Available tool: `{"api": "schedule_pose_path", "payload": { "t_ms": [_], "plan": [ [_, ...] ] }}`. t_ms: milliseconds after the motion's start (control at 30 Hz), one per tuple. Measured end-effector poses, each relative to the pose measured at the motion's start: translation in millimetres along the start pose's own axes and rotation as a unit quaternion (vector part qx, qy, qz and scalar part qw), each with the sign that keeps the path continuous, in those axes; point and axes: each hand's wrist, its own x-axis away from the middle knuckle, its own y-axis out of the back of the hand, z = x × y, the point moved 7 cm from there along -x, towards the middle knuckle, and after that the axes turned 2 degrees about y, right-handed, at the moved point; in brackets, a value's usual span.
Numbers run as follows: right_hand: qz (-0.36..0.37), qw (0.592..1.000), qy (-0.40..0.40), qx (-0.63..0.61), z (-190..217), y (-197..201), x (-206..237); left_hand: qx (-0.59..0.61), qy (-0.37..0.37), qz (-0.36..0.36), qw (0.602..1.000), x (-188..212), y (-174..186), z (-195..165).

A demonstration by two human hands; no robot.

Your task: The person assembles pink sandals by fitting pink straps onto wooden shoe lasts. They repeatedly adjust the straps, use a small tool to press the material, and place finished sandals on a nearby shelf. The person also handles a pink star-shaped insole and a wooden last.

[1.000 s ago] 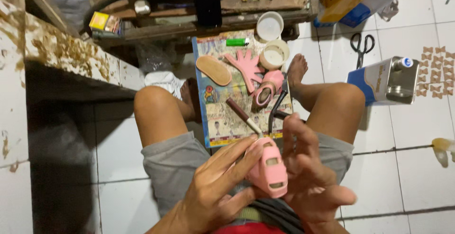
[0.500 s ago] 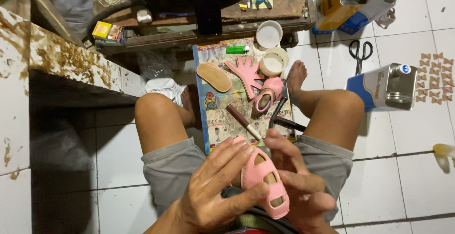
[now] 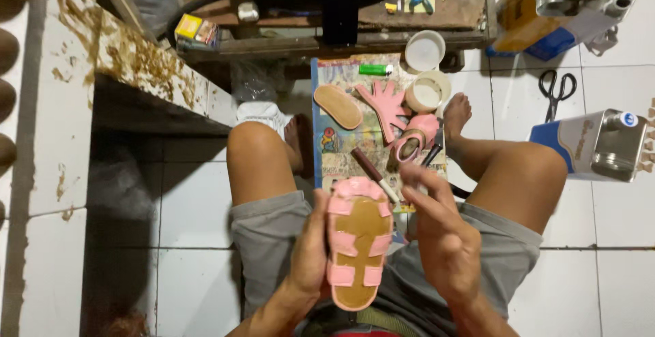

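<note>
My left hand [image 3: 308,252] grips a small pink sandal [image 3: 358,241] from its left side, sole side up, showing a tan insole with pink strap ends folded over it. My right hand [image 3: 440,235] hovers just right of the sandal with fingers spread, holding nothing that I can see. Beyond the hands a colourful printed board [image 3: 341,146] lies on the floor between my knees. On it rest a tan insole piece [image 3: 338,106], a pink hand-shaped cutout [image 3: 387,107], another pink sandal upper [image 3: 413,142] and a brown-handled tool [image 3: 372,170].
A green lighter [image 3: 375,69], a white lid [image 3: 424,50] and a round glue tub [image 3: 428,91] sit at the board's far end. Black scissors [image 3: 556,91] and a blue-and-silver can [image 3: 593,144] lie right on white tiles. A stained tiled ledge [image 3: 75,84] stands left, a cluttered wooden bench [image 3: 341,23] ahead.
The sandal has been turned from its side to sole side up in my left hand. My right hand has let go of it and drawn off to the right.
</note>
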Motion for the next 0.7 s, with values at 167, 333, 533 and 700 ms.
{"api": "schedule_pose_path", "payload": {
  "t_ms": [167,333,533,700],
  "plan": [
    [0.085,0.879,0.094,0.46,5.4,-30.4,0.6,0.009,-0.081,0.076,0.994,-6.8,-6.9,-10.9],
    [0.071,0.96,0.083,0.259,8.7,-37.4,25.2,0.114,-0.097,-0.036,0.988,-22.3,15.7,-27.1],
    [0.094,0.991,-0.027,0.096,-34.3,-36.8,17.3,0.242,-0.093,0.197,0.946,-4.9,-19.6,-18.8],
    [0.069,0.994,0.0,-0.082,-61.1,-43.0,-25.0,0.278,-0.122,0.238,0.923,11.9,-19.0,-30.2]
  ]
}}
